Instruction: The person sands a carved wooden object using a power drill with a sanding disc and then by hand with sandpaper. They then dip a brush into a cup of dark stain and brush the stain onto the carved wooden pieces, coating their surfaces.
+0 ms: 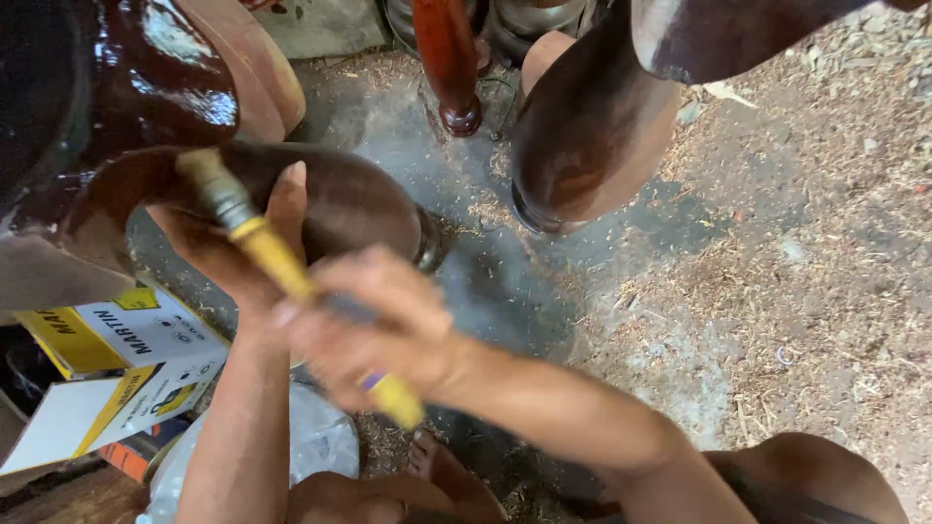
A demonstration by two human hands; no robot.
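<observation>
Yellow brush handle (282, 262) sits tight in the closed right hand (379, 330), which looks blurry. Its bristle end touches a shiny brown wooden leg (349, 199). The left hand (243, 243) wraps around that leg from below, just behind the brush.

I see a woodworking shop: sawdust (806, 243) covers the concrete floor (505, 281), and glossy varnished legs (582, 126) stand around me.
</observation>
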